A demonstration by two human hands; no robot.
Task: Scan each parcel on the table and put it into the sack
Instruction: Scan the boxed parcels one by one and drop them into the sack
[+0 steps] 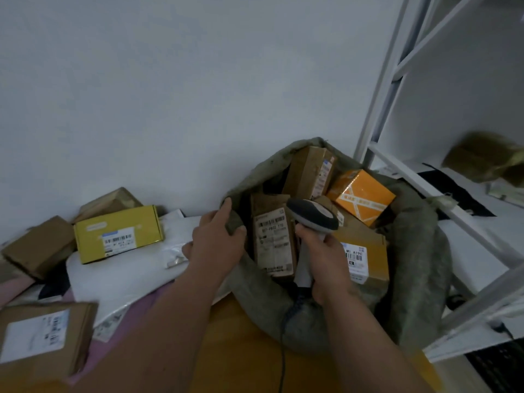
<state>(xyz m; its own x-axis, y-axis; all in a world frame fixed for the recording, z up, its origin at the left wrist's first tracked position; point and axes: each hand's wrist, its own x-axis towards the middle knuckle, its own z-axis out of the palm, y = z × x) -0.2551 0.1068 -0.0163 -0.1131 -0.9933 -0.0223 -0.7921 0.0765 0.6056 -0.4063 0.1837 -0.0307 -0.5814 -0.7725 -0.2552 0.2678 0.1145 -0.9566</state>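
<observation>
A grey-green sack (411,265) stands open at the table's right end, with several parcels inside: a brown box with a white label (273,239), an orange box (361,195), a tall brown box (309,171) and a yellow-brown box (365,251). My left hand (217,239) grips the sack's left rim. My right hand (326,265) holds a grey barcode scanner (312,215) by its handle, over the sack's mouth. On the table to the left lie a yellow box (119,232), brown boxes (39,245) (42,336) and a white mailer bag (122,276).
A white metal shelf rack (397,109) stands to the right of the sack, with a blurred brown parcel (482,157) on it. A pale wall (170,95) runs behind the table. The scanner's cable (282,350) hangs down over the orange table front.
</observation>
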